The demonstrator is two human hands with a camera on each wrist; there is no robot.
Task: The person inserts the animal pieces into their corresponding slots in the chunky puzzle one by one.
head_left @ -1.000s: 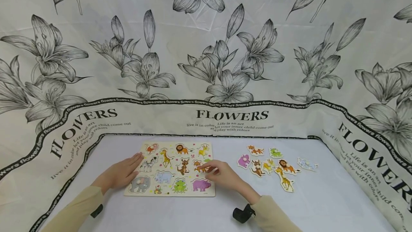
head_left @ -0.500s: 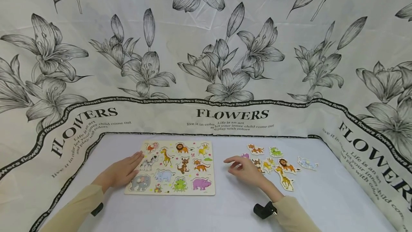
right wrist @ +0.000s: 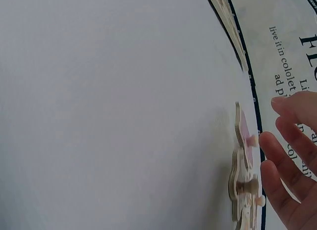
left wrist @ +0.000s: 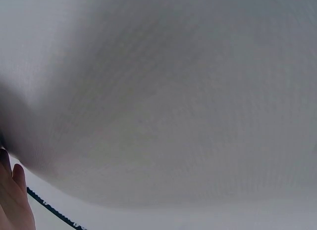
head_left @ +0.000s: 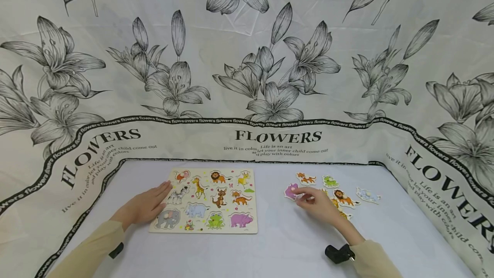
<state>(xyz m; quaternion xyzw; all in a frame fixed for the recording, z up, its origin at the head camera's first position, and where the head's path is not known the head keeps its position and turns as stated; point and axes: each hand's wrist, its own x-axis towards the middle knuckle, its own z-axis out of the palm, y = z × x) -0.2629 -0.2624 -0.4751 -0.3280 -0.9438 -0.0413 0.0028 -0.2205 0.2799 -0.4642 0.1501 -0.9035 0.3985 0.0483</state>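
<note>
My left hand (head_left: 144, 206) lies with straight fingers on the left edge of a wooden animal puzzle board (head_left: 206, 231); in the left wrist view only part of the hand (left wrist: 15, 200) shows. My right hand (head_left: 318, 205) is over the loose pieces to the right, its fingertips at the knob of the purple hippo puzzle piece (head_left: 289, 191). In the right wrist view its relaxed fingers appear just off the knobs, a small gap from the hippo piece (right wrist: 243, 126). The hand hides the kangaroo piece and most of the giraffe piece (head_left: 343, 213).
More knobbed pieces lie around the right hand: a tiger (head_left: 306, 178), a frog (head_left: 330, 181), a lion (head_left: 343, 197) and a pale blue piece (head_left: 368, 195). A grey elephant piece (head_left: 167, 219) sits in the board. Flower-printed cloth (head_left: 278, 145) rises behind the white tabletop (head_left: 231, 256).
My right hand has left the tiger picture on the board and moved right to the hippo piece. The tiger picture is now uncovered. The left hand stays put.
</note>
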